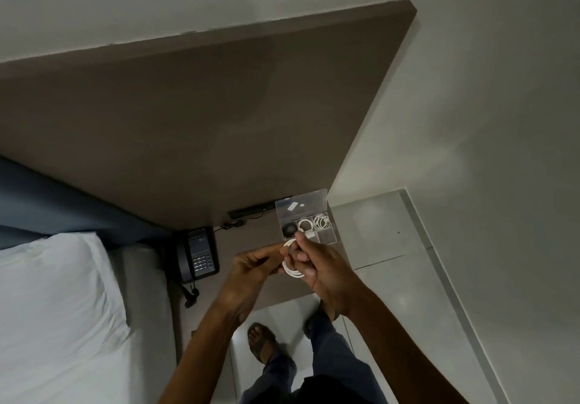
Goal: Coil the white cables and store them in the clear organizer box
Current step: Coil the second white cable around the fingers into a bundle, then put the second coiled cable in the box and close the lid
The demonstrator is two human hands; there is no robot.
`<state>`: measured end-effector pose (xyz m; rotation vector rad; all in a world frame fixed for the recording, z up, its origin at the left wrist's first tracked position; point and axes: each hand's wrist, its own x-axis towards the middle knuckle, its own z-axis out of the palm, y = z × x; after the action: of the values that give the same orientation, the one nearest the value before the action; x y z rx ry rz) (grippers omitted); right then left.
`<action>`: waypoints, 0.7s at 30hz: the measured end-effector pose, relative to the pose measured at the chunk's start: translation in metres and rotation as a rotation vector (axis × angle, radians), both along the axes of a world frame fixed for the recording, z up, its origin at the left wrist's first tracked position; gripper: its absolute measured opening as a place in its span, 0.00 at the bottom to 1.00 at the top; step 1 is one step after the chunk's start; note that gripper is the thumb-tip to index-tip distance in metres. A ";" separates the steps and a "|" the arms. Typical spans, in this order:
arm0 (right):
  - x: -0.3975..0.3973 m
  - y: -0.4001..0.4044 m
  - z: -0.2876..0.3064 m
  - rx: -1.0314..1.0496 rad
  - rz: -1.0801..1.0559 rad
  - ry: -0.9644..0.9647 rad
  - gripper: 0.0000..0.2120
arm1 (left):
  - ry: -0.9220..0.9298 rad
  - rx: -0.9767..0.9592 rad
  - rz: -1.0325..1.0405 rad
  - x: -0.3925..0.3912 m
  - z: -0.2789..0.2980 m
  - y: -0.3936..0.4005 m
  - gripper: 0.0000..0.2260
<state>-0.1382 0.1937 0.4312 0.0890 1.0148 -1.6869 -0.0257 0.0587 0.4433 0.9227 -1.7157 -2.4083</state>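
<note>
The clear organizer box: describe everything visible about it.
The clear organizer box looks like see-through plastic, split into small compartments, with its lid open and tilted back toward the brown wall panel. It sits on the bedside surface, right of the black telephone. Two back compartments hold coiled white cables; another holds something dark. Both hands work a white cable coil just in front; contact with the box is unclear.

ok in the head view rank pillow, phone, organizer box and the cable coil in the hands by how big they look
1. pillow
2. phone and organizer box, which look alike, so unranked
3. cable coil, partly hidden by the left hand and right hand
</note>
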 end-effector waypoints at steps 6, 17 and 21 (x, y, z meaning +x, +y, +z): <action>-0.056 0.033 -0.062 0.488 0.009 0.404 0.20 | -0.115 -0.084 0.011 -0.076 -0.061 0.042 0.12; -0.144 0.083 -0.256 0.659 0.033 0.603 0.13 | -0.348 -0.214 0.116 -0.177 -0.264 0.074 0.08; -0.162 0.095 -0.332 0.581 0.115 0.522 0.14 | -0.355 -0.219 0.111 -0.191 -0.347 0.071 0.08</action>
<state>-0.3006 0.2883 0.0988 -0.0355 1.8474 -1.2869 -0.2164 0.1302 0.0958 1.4327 -1.9259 -2.0289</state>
